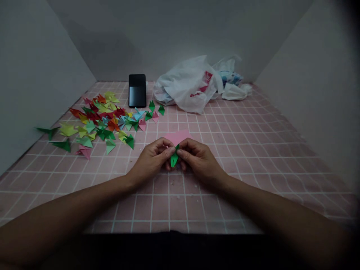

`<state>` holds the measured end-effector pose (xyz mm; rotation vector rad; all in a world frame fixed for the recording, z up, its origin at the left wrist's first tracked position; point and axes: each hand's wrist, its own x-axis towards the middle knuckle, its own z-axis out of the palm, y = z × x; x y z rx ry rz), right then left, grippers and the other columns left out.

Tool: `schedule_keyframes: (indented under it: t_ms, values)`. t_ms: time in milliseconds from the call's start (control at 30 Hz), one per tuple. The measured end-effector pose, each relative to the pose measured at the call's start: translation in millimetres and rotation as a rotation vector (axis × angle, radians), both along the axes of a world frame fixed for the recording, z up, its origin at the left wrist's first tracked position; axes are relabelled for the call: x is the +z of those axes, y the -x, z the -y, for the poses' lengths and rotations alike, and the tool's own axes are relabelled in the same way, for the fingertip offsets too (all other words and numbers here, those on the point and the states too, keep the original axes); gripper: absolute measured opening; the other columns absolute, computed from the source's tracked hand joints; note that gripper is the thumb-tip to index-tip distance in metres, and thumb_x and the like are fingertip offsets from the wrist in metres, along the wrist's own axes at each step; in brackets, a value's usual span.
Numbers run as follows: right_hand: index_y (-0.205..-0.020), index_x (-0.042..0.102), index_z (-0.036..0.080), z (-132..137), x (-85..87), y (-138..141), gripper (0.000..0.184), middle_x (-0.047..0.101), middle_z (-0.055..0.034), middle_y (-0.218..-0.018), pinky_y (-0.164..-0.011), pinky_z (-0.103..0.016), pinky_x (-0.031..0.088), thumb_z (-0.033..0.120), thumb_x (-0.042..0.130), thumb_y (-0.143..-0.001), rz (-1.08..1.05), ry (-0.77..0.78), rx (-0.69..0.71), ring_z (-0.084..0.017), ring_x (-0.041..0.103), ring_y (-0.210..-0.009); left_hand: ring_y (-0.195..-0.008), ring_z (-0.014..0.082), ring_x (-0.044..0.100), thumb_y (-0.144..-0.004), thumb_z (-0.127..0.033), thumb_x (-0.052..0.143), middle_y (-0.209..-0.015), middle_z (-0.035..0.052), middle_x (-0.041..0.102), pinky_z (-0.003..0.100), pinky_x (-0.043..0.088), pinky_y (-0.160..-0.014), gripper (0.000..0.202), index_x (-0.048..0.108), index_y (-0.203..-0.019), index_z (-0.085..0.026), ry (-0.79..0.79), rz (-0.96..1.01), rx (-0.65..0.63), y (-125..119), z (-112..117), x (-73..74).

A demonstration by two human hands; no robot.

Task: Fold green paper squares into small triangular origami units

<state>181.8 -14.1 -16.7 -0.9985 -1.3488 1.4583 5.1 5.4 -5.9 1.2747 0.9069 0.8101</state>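
Note:
A small green piece of folded paper (174, 159) is held between my two hands, above the middle of the table. My left hand (156, 154) pinches its left side between thumb and fingers. From the other side, my right hand (199, 155) grips it near the top with thumb and forefinger. The fingers hide part of the folds. Just behind the hands lies a flat pink sheet of paper (178, 135), its near part covered by them.
Left of centre spreads a pile of colourful folded paper figures (105, 120). A black phone (137, 92) stands upright behind it. White plastic bags (187, 82) and a crumpled white tissue (235, 92) rest at the back. A pink checked cloth (253, 157) covers the table between pale walls.

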Motion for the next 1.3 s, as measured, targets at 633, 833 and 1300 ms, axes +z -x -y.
schedule_keyframes:
  t_ms: [633, 833, 1300]
  values:
    - [-0.083, 0.059, 0.02, 0.0, -1.8, 0.5, 0.023, 0.064, 0.002, -0.065, -0.051, -0.026, 0.044, 0.035, 0.058, -0.1, -0.055, 0.012, 0.011, -0.01, 0.054, -0.05, -0.053, 0.0086, 0.056, -0.086, -0.041, 0.072, -0.068, -0.0034, 0.064, 0.02, 0.045, -0.05, 0.027, 0.056, -0.087, -0.019, -0.01, 0.034, -0.025, -1.8, 0.9, 0.6]
    - [-0.08, 0.059, 0.019, -0.3, 0.1, 0.3, 0.023, 0.062, 0.0034, -0.061, -0.049, -0.024, 0.042, 0.033, 0.059, -0.098, -0.017, 0.004, -0.013, -0.009, 0.054, -0.048, -0.055, 0.0088, 0.057, -0.085, -0.042, 0.073, -0.069, -0.0023, 0.066, 0.019, 0.045, -0.05, 0.03, 0.056, -0.088, -0.018, 0.001, 0.067, -0.033, -1.1, 0.9, -0.3]
    - [-0.081, 0.059, 0.019, 1.7, 1.5, 1.2, 0.023, 0.063, 0.004, -0.06, -0.05, -0.024, 0.041, 0.035, 0.058, -0.098, 0.096, -0.049, -0.044, -0.009, 0.055, -0.047, -0.055, 0.0083, 0.056, -0.083, -0.038, 0.074, -0.065, -0.0031, 0.063, 0.018, 0.044, -0.049, 0.028, 0.057, -0.088, -0.017, 0.027, 0.025, -0.001, -1.5, 1.5, -1.5]
